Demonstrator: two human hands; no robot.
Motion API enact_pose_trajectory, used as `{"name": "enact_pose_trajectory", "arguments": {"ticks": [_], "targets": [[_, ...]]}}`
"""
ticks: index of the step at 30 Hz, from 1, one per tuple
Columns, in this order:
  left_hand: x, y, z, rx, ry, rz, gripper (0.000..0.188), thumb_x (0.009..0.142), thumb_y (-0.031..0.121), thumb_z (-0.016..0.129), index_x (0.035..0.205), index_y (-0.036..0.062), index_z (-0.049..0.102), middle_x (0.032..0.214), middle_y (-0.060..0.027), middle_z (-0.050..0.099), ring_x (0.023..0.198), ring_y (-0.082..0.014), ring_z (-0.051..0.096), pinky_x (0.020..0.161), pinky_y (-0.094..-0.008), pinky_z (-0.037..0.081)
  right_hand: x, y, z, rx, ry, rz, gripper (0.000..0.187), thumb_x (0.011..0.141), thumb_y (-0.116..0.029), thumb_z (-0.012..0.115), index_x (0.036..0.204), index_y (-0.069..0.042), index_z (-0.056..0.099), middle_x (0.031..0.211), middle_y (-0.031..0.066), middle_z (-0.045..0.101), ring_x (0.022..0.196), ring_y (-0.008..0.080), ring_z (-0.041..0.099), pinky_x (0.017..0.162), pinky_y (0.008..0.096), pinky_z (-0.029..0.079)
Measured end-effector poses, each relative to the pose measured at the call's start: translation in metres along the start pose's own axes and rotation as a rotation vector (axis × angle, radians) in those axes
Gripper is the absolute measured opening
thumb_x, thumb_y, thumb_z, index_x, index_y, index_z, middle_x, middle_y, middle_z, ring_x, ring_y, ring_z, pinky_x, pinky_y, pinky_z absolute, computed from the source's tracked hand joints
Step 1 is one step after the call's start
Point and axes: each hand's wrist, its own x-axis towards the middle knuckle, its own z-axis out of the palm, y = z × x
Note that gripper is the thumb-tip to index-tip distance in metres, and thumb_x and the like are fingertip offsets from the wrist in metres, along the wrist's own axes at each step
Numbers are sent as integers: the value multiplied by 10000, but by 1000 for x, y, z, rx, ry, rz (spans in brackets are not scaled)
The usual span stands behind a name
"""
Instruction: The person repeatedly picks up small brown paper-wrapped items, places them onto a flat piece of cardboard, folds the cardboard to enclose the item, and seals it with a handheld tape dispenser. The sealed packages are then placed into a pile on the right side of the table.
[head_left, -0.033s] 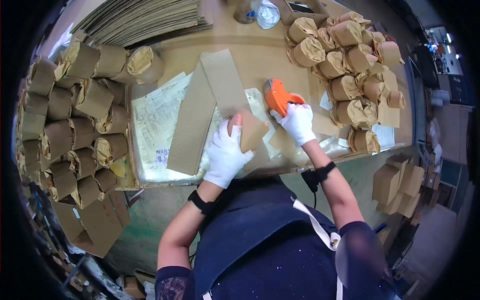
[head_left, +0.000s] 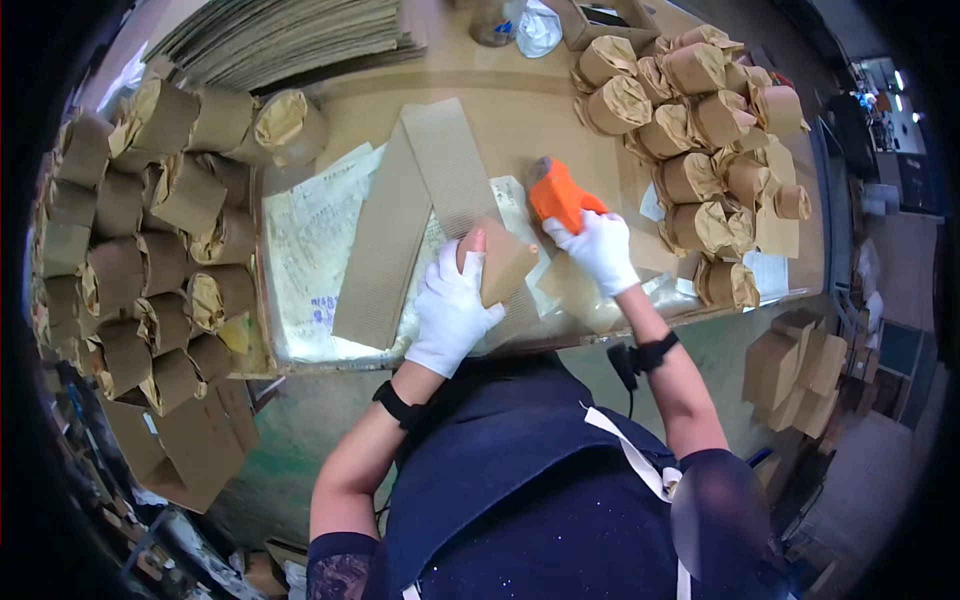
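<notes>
From my end, the orange tool [head_left: 562,195] sits right of the middle of the worktop [head_left: 520,110], held in the right hand [head_left: 600,250], whose gloved fingers are closed round its near end; its long axis slants, with the grey head pointing far and a little left and the grip running near and right towards my wrist. I have the left hand [head_left: 447,310] gripping a brown piece [head_left: 508,262], just left of the tool and apart from it; that piece is blurred and partly covered, so I cannot tell its long axis. Beneath and beyond it, one corrugated strip [head_left: 460,160] runs from far left to near right, while another ribbed strip [head_left: 385,250] slopes from far right to near left, their far ends overlapping. Printed papers [head_left: 300,280] lie on the left of the surface. Paper-wrapped rolls [head_left: 190,195] are piled at the left edge, and more wrapped rolls [head_left: 690,178] crowd the right. At the far side I see a stack of cardboard sheets [head_left: 290,45] on the left and a white bag [head_left: 538,30] near the middle. Beyond the near edge, the greenish floor [head_left: 300,440] shows, with an open carton [head_left: 195,450] at left and brown boxes [head_left: 795,370] at right
</notes>
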Motion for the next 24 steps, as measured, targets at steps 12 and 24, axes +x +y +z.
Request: {"name": "enact_pose_trajectory", "arguments": {"ticks": [12,24], "targets": [[24,-55,-23,26,-81,76,1060,686,443,896,1609,193,439,1573,-150,463,1212,-381,637,1047,-470,527,-78,-82,-14,790,-534,410,591,937,-565,754,957,24,794,778,29,725,730,61,612,660,279,513],[48,-20,-24,-224,-104,21,861,678,406,908,1399,115,539,1334,-219,637,1205,-398,653,981,-484,561,-109,-58,-26,276,-489,353,737,919,-707,656,878,19,774,695,230,703,701,362,734,682,445,566]]}}
